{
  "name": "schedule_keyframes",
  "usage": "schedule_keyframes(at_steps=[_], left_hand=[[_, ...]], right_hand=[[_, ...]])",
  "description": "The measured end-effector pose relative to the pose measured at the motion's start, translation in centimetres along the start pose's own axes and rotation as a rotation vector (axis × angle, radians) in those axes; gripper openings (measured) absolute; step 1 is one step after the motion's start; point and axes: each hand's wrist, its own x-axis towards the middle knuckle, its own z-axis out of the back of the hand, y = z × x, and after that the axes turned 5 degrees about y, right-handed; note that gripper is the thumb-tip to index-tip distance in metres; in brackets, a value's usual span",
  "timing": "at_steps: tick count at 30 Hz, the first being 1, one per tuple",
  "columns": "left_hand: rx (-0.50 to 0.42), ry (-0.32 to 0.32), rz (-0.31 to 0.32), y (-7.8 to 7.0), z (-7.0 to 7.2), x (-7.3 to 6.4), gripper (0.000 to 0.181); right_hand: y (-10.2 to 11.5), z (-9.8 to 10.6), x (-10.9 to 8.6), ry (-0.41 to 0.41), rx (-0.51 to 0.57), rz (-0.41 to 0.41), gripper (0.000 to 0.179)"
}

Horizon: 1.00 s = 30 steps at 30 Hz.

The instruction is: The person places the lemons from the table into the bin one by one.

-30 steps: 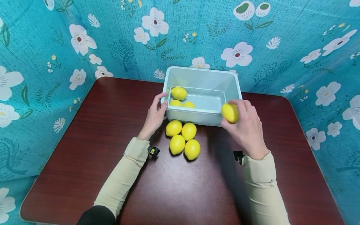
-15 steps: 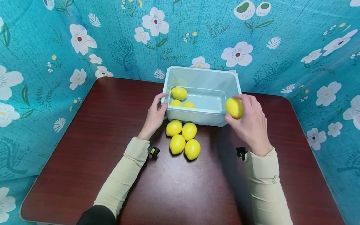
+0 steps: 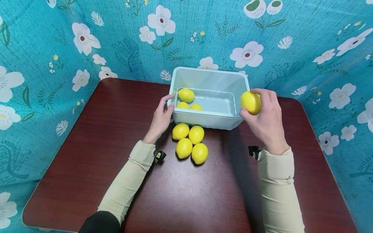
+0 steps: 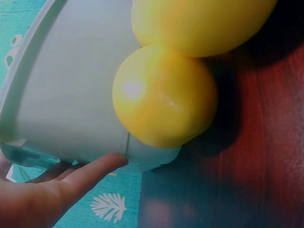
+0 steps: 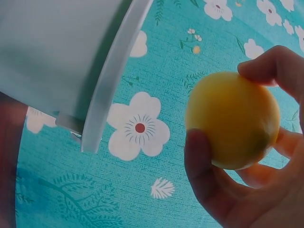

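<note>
A yellow lemon [image 3: 251, 103] is gripped by my right hand [image 3: 268, 121] just outside the right end of a pale blue-grey plastic bin [image 3: 204, 119]. The right wrist view shows thumb and fingers around that lemon [image 5: 230, 118], apart from the bin rim. At the bin's left end, my left hand [image 3: 159, 121] holds the corner; its thumb [image 4: 102, 166] lies against the wall. Several lemons are inside the bin, among them one lemon [image 3: 186, 95] at its left end. More lemons sit in a cluster before the bin, including one lemon [image 3: 184, 148].
The bin stands at the back of a dark red-brown table [image 3: 116, 123]. Behind it hangs a teal cloth [image 3: 204, 38] with white flowers, which also covers both sides. Cameras are strapped to both wrists.
My right hand has moved right and away with its lemon, from the bin's front right corner to outside its right end. My left hand and the other lemons have stayed put.
</note>
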Motion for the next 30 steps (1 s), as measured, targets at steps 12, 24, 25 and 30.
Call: schedule_keyframes(at_steps=[12,24,25,30], left_hand=[[0.006,-0.004,0.006,0.0,0.0,0.1,0.040],[0.009,-0.012,-0.002,-0.2,0.0,0.0,0.041],[0.009,-0.013,-0.004,-0.2,0.1,0.0,0.041],[0.017,-0.015,-0.006,-0.1,0.1,0.0,0.041]], right_hand=[[-0.6,0.0,0.8,-0.022,0.002,-0.029,0.053],[-1.0,-0.5,1.1,-0.018,-0.018,-0.065,0.053],[-1.0,-0.5,1.1,-0.015,-0.023,-0.069,0.053],[-1.1,-0.9,1.1,0.006,-0.055,-0.093,0.053]])
